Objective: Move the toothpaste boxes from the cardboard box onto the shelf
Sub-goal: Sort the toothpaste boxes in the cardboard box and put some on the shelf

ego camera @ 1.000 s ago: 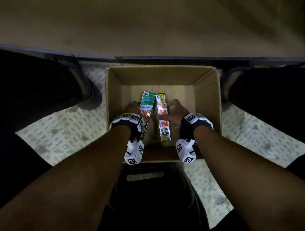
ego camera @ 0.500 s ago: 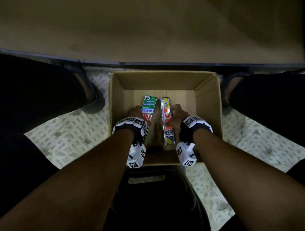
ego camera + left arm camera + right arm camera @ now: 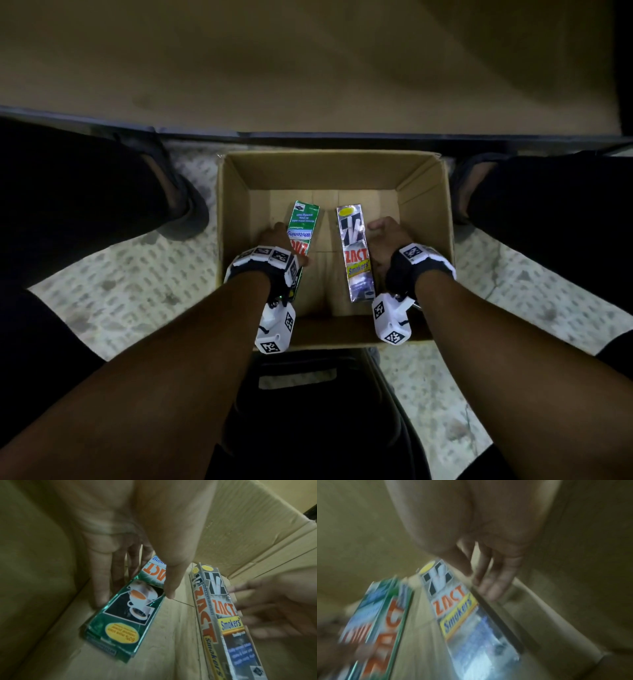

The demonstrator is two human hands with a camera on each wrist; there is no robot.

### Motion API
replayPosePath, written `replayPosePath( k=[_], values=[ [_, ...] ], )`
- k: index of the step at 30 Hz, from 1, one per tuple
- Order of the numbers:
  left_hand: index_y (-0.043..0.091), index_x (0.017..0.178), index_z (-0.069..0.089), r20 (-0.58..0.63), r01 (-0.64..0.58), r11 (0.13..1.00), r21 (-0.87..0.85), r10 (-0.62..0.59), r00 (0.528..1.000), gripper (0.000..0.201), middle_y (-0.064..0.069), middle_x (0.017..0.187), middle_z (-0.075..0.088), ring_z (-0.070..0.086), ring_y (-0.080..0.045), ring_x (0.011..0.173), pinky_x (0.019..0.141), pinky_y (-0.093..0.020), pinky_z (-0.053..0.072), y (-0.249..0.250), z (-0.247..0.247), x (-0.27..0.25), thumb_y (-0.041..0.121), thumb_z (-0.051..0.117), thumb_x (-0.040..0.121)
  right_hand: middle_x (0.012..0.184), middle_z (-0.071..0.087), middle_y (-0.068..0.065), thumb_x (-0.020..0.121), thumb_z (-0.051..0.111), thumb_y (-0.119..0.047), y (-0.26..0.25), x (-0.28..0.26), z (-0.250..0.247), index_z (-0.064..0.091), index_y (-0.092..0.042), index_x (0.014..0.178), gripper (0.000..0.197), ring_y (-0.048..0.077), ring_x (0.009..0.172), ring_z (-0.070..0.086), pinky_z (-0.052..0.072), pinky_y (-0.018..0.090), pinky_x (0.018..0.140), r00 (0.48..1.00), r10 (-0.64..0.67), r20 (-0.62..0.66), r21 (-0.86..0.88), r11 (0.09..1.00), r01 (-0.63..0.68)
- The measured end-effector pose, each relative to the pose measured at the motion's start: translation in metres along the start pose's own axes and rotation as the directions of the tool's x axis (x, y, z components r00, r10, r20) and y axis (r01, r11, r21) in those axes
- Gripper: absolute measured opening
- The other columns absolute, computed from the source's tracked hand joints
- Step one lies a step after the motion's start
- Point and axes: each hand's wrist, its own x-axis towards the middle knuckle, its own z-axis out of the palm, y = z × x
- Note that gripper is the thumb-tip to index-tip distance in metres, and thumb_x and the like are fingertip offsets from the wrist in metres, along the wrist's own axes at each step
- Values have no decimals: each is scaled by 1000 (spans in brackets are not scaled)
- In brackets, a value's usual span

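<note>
An open cardboard box (image 3: 322,171) stands on the floor below a tan shelf board (image 3: 308,85). Inside it are two toothpaste boxes. My left hand (image 3: 274,236) grips the green one (image 3: 303,233), thumb over its top face and fingers along its left side (image 3: 135,596); its far end is tilted up. The silver Smokers box (image 3: 356,260) lies a little to the right, also seen in the left wrist view (image 3: 228,615) and, blurred, in the right wrist view (image 3: 462,615). My right hand (image 3: 383,240) is beside its right edge, with straight, spread fingers (image 3: 488,588) touching that side.
My legs in dark trousers and my sandalled feet (image 3: 178,202) flank the cardboard box on the patterned floor (image 3: 137,291). A dark stool (image 3: 308,394) sits under me at the box's near side. The shelf's dark front edge (image 3: 342,137) runs just beyond the box.
Both toothpaste boxes have gone lower in the cardboard box and moved apart. The right hand's hold on the silver box has loosened to straight fingers at its side.
</note>
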Motion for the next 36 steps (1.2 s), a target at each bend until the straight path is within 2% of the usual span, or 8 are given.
replayPosePath(
  k=[3,8,13,18,22,29,32,36],
  values=[
    [10,125,43,-8,-5,1000,-4,5,1000,74,-10,122,55,57,-28,110,88,-38,48,0,2,0,39,85,71,114,61,1,75,70,-50,-11,-4,14,41,-29,113,52,24,96,65,56,41,86,1000,-9,-4,-35,999,9],
    [17,134,34,-27,-47,998,-35,47,999,84,-11,122,56,58,-29,108,89,-40,50,-1,5,3,30,86,70,123,51,7,57,87,-43,-19,-7,25,26,-17,133,100,29,107,60,55,41,86,999,-35,-30,-165,986,29],
    [22,137,30,-29,-78,996,-31,77,997,87,-8,123,54,57,-29,109,88,-38,49,-3,4,5,26,86,70,122,52,7,67,85,-30,-16,-6,24,26,-18,128,85,29,104,60,48,32,71,999,-38,-26,-177,984,33],
    [21,133,32,10,-76,996,-54,77,997,81,-6,121,56,59,-27,103,89,-40,51,-4,-2,3,31,84,72,115,54,7,66,82,-33,-16,-12,21,31,-22,112,70,30,100,61,53,38,78,996,-70,-55,-187,981,58],
    [21,139,26,33,-68,989,-128,73,997,91,-5,120,59,63,-29,102,88,-45,55,-1,-6,-8,39,83,71,114,52,6,68,81,-38,-20,-23,16,33,-20,115,70,29,99,58,51,38,81,989,-119,-84,-184,978,102],
    [18,130,36,-110,-150,956,-254,126,986,77,0,99,59,59,-21,84,75,-31,51,15,-22,-52,37,82,71,118,52,6,66,83,-41,-33,-66,-1,37,-22,117,72,22,96,54,50,35,86,963,-216,-158,-119,973,199],
    [21,121,38,-155,-202,942,-267,164,974,72,2,96,61,63,-18,81,72,-30,52,21,-36,-76,44,81,69,107,52,-2,70,82,-39,-44,-95,-15,41,-18,126,73,18,92,51,46,28,82,949,-259,-180,-47,966,254],
    [22,114,43,-208,-253,924,-285,198,958,87,2,92,68,69,-19,76,61,-33,57,32,-59,-109,66,75,46,113,57,-1,66,83,-42,-58,-132,-27,42,-20,125,75,18,97,57,51,30,83,917,-315,-244,15,945,328]
  ],
)
